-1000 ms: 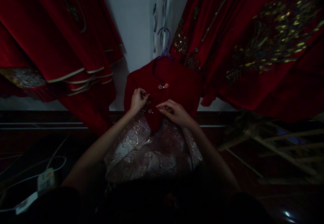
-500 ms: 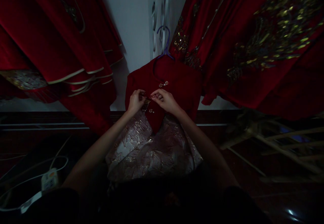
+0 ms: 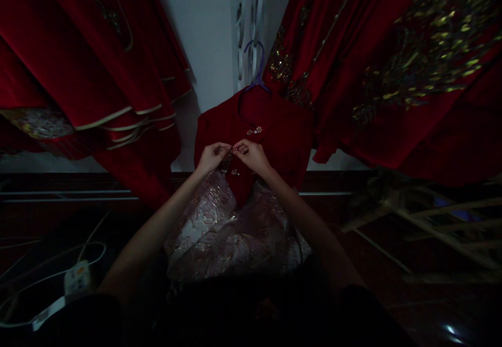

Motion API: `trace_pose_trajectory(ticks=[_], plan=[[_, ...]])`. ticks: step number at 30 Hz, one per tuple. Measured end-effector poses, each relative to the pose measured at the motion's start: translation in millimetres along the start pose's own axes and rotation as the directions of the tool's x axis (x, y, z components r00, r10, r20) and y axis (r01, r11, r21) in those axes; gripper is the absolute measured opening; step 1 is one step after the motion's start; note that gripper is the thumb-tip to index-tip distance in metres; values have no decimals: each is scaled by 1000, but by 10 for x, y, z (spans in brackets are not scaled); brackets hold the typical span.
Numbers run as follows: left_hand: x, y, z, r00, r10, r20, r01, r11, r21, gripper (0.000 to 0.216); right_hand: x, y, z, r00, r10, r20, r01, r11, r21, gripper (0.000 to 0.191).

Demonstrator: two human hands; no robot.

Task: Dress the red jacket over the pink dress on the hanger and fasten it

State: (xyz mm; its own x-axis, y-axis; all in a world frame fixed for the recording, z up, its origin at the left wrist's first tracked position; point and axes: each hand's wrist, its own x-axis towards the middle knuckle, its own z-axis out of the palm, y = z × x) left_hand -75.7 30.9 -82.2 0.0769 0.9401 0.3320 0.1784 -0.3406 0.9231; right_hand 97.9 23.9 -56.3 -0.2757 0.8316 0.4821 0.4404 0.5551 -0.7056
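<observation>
A red garment (image 3: 290,127) with beaded, flower-like fasteners (image 3: 254,130) down its front hangs on a purple hanger (image 3: 259,72). My left hand (image 3: 214,157) pinches at the middle of the front, above a dangling beaded ornament (image 3: 226,164). Fingertip to fingertip with it, my right hand (image 3: 251,155) is closed on the same small beaded fastener, mostly hidden by the fingers. Below the hands shows another beaded fastener (image 3: 235,172). A pinkish, shiny patterned cloth (image 3: 235,242) lies below the red front.
Red garments with pale trim (image 3: 129,116) hang at left. At right hangs a red garment with gold sequins (image 3: 431,48). A wooden rack-like frame (image 3: 435,221) stands low on the right. A power strip (image 3: 77,279) with white cables lies at lower left. The light is dim.
My right hand has moved slightly down and left, its fingers more curled. My left fingertips have come closer to it, so the two pinches now nearly meet.
</observation>
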Motion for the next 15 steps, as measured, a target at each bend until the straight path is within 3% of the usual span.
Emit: trace_pose_trajectory(ticks=[5,15], plan=[[-15,-108,-2,999,36,22,-34,998,-52,39,44,54,75,1000,12,-7,-12,999,-30,10],[-51,-34,27,991,-130,29,133,962,-237,53,14,63,48,999,19,-32,-16,996,85,11]])
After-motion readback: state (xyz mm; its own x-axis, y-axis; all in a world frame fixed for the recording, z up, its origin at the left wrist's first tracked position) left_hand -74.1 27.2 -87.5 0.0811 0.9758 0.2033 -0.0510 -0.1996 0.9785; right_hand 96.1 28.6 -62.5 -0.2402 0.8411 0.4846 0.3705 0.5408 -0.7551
